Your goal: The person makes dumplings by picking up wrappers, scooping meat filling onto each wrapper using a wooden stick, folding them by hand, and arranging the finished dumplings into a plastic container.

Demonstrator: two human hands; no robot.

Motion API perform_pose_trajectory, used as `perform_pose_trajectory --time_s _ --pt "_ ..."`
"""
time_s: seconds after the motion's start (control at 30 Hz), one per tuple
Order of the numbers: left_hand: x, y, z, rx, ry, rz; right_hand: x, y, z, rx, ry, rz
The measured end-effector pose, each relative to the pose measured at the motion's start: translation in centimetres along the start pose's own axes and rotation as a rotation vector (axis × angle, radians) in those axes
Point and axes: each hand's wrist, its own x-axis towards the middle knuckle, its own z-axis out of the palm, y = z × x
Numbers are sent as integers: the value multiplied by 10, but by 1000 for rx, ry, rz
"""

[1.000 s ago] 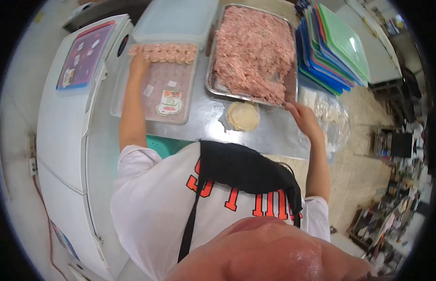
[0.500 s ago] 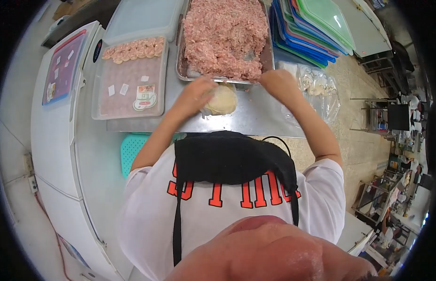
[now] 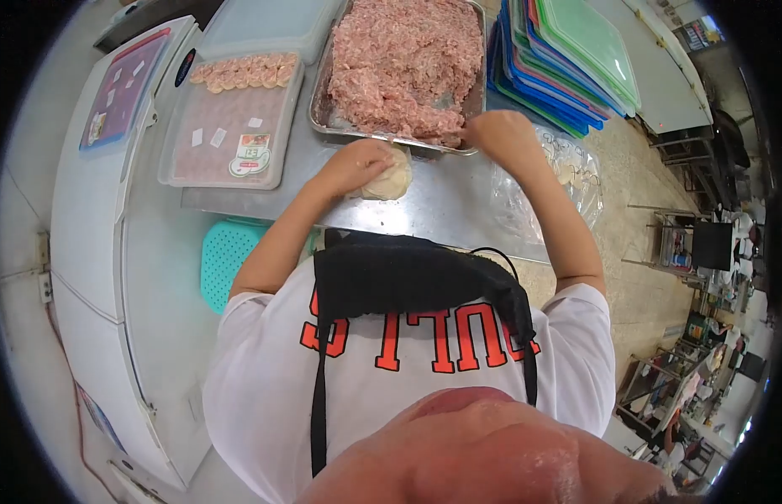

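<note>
My left hand (image 3: 360, 164) is over the pale round dough wrappers (image 3: 389, 181) at the front of the metal table, its fingers closed together at their upper edge. Just behind them is a metal tray (image 3: 357, 131) heaped with pinkish ground meat (image 3: 405, 63). My right hand (image 3: 502, 134) is at the tray's near right corner, fingers bent together by the meat; what they hold, if anything, is too small to tell.
A lidded plastic box (image 3: 231, 126) with filled pieces stands at left. Stacked blue and green lids (image 3: 567, 63) lie right of the tray, a clear plastic bag (image 3: 567, 172) nearer. A turquoise basket (image 3: 227, 260) is below the table's left edge.
The view has shifted slightly. My left hand has moved onto the wrappers and its fingers have come together. My right hand stays by the tray corner.
</note>
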Motion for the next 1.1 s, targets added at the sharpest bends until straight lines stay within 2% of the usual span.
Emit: perform_pose_trajectory --time_s 0.07,0.1,0.13,0.17,0.2,0.27,0.3,0.37,0.4,0.47,0.53,0.6,0.63,0.7,0.83,0.97,1.1 --pt "8 -8 -1 -68 136 53 11 -1 -2 14 -17 -11" --pt "12 -5 -2 -67 137 51 18 -9 10 23 -21 -18" --pt "17 -3 -4 -70 268 26 22 -14 28 33 -25 -23" --pt "20 1 -6 -74 398 1 18 -21 71 230 265 -149" --pt "20 4 -12 -71 402 3 17 -24 66 228 269 -151" --pt "17 9 -17 -400 546 -204 13 -29 53 120 131 -109" --pt "10 6 -18 -401 545 -213 13 -22 34 104 36 -52" --pt "-1 -3 -26 -1164 676 -376 8 -1 8 45 -28 -21" --pt "-6 -3 -30 -1166 682 -378 6 5 4 -21 -92 10" --pt "-18 -1 -36 -1458 845 -319 0 3 8 -63 -107 4" --pt "-29 -5 -38 -1357 904 -371 -4 -11 13 -105 -118 6" --pt "-37 -8 -45 -1225 921 -371 1 -32 14 -10 -28 11" --pt "-40 -10 -46 -1233 917 -376 5 -43 12 41 36 -17" --pt "-41 -15 -52 -1260 1064 -389 15 -58 17 32 39 5" --pt "-42 -14 -61 -1331 1123 -345 40 -80 37 30 65 54" --pt "-41 -16 -67 -1386 1190 -271 64 -111 21 49 102 70" --pt "-44 -18 -78 -1408 1244 -196 91 -131 32 99 129 72"
